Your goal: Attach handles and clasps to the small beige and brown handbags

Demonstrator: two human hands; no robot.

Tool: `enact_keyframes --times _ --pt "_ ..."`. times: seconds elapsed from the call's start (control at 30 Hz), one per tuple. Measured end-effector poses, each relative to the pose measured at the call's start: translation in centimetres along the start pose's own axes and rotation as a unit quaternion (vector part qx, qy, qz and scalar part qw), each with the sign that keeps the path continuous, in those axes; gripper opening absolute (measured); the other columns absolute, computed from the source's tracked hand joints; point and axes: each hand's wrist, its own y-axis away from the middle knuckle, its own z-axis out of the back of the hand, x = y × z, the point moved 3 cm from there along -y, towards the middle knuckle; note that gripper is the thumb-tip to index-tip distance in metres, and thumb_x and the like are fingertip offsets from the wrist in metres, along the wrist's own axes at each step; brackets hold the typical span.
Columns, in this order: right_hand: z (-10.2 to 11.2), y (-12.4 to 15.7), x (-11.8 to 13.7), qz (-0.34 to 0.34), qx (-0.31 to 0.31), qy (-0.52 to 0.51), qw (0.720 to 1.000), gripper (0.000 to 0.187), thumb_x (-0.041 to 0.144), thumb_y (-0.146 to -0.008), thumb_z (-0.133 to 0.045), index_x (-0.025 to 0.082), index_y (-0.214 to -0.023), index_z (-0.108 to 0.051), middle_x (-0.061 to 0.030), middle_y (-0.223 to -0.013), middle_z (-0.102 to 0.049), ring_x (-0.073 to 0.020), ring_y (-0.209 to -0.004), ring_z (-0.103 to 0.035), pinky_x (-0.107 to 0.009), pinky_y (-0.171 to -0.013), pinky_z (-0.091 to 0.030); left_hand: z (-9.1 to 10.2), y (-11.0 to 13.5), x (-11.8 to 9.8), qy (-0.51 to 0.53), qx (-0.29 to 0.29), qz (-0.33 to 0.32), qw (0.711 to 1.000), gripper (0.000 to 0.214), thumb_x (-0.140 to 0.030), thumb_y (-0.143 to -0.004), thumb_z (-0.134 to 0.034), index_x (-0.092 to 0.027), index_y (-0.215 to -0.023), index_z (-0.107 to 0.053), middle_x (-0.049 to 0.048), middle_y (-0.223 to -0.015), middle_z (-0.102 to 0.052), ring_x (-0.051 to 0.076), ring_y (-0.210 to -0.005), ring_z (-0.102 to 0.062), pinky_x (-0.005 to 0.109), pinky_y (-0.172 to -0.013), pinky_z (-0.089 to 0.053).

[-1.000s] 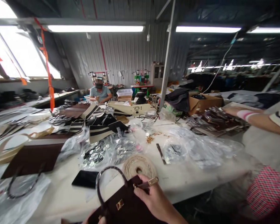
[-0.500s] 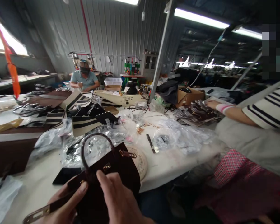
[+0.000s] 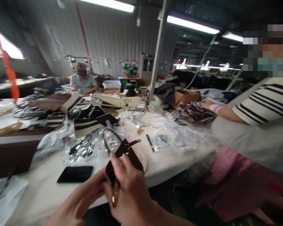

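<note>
Over table edge (image 3: 165,166) | right hand (image 3: 133,185) curled, left hand (image 3: 88,193) fingers extended, at brown bag (image 3: 135,159) | grips unclear

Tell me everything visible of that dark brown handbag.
The dark brown handbag looks like leather, with a thin arched handle, gold-coloured metal fittings and a narrow metal-tipped strap at its far end. A brown strap end with metal shows nearer the viewer. The bag tilts near the white-covered table's edge, partly hiding a round beige roll. The bare left hand and bare right hand touch it, covering much of its near side.
</note>
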Motion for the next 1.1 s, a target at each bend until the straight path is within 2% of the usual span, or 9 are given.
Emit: enact_keyframes --times 0.13,0.2,0.3,0.43,0.53,0.67,0.8,0.97,1.1 --pt "7.6 -1.4 0.5 0.025 -0.067 -0.011 0.997 0.027 0.031 -0.109 -0.069 0.025 -0.133 -0.079 -0.0113 -0.115 -0.077 -0.0267 -0.103 -0.077 -0.036 -0.093 -0.067 -2.6 -0.5 -4.9 -0.093 0.135 -0.154 0.974 0.103 -0.072 -0.069 -0.106 -0.026 -0.155 -0.073 0.0182 -0.163 -0.065 0.050 -0.152 -0.058 0.064 -0.132 -0.047" --pt "11.4 -2.5 0.0 0.035 -0.109 -0.001 0.993 0.014 0.035 -0.104 -0.078 0.026 -0.114 -0.083 -0.0092 -0.111 -0.080 -0.0259 -0.101 -0.078 -0.033 -0.092 -0.067 -1.6 -1.9 -8.2 -0.127 0.072 -0.249 0.957 0.084 -0.060 -0.084 -0.101 -0.024 -0.155 -0.072 0.0183 -0.161 -0.067 0.044 -0.147 -0.063 0.059 -0.129 -0.050" --pt "16.1 -3.8 -1.8 0.045 -0.214 -0.030 0.975 0.024 0.038 -0.096 -0.089 0.027 -0.117 -0.084 -0.0086 -0.114 -0.083 -0.0272 -0.103 -0.080 -0.032 -0.092 -0.069 0.7 -3.2 -13.0 -0.160 -0.005 -0.381 0.911 0.081 -0.052 -0.092 -0.098 -0.023 -0.160 -0.066 0.0192 -0.166 -0.061 0.040 -0.151 -0.060 0.053 -0.127 -0.052" --pt "18.3 -6.1 -5.3 0.081 -0.162 -0.168 0.969 0.024 0.036 -0.089 -0.095 0.026 -0.109 -0.086 -0.0104 -0.119 -0.084 -0.0303 -0.111 -0.081 -0.039 -0.092 -0.070 0.6 -3.2 -18.0 -0.215 0.062 -0.463 0.857 0.096 -0.054 -0.086 -0.102 -0.026 -0.167 -0.059 0.0163 -0.174 -0.053 0.041 -0.165 -0.044 0.054 -0.133 -0.044" --pt "18.1 -7.9 -7.6 0.074 -0.129 -0.252 0.956 0.026 0.041 -0.083 -0.100 0.026 -0.101 -0.088 -0.0089 -0.113 -0.086 -0.0297 -0.108 -0.082 -0.042 -0.094 -0.070 -1.3 -2.1 -19.8 -0.285 0.159 -0.445 0.834 0.073 -0.058 -0.091 -0.096 -0.023 -0.152 -0.074 0.0148 -0.157 -0.069 0.042 -0.155 -0.055 0.052 -0.131 -0.045" --pt "16.3 -8.2 -9.2 0.009 -0.076 -0.307 0.949 0.036 0.051 -0.083 -0.100 0.026 -0.106 -0.090 -0.0099 -0.110 -0.086 -0.0275 -0.101 -0.081 -0.040 -0.090 -0.069 -2.3 -1.6 -18.0 -0.319 0.267 -0.354 0.838 0.052 -0.063 -0.098 -0.087 -0.017 -0.120 -0.086 0.0113 -0.116 -0.081 0.034 -0.116 -0.073 0.036 -0.106 -0.059" --pt "14.6 -7.3 -9.7 -0.031 -0.017 -0.323 0.946 0.032 0.047 -0.081 -0.102 0.025 -0.101 -0.091 -0.0081 -0.103 -0.083 -0.0232 -0.094 -0.077 -0.034 -0.084 -0.065 -1.1 -2.6 -12.9 -0.307 0.278 -0.257 0.873 0.050 -0.065 -0.097 -0.087 -0.015 -0.097 -0.083 0.0056 -0.098 -0.077 0.024 -0.091 -0.068 0.025 -0.080 -0.053" --pt "13.6 -6.3 -8.7 -0.018 0.060 -0.294 0.954 0.022 0.042 -0.090 -0.097 0.022 -0.088 -0.090 -0.0080 -0.096 -0.080 -0.0216 -0.091 -0.074 -0.033 -0.083 -0.060 0.2 -2.4 -7.6 -0.297 0.201 -0.187 0.915 0.040 -0.053 -0.102 -0.083 -0.014 -0.110 -0.083 0.0036 -0.095 -0.077 0.022 -0.086 -0.066 0.022 -0.072 -0.050" --pt "13.9 -5.8 -8.1 -0.001 0.096 -0.241 0.966 0.019 0.037 -0.086 -0.101 0.021 -0.088 -0.091 -0.0084 -0.093 -0.079 -0.0224 -0.086 -0.073 -0.034 -0.075 -0.059 1.4 -0.8 -7.2 -0.299 0.151 -0.174 0.926 0.046 -0.045 -0.104 -0.082 -0.010 -0.134 -0.079 0.0038 -0.106 -0.081 0.022 -0.094 -0.071 0.021 -0.080 -0.055"
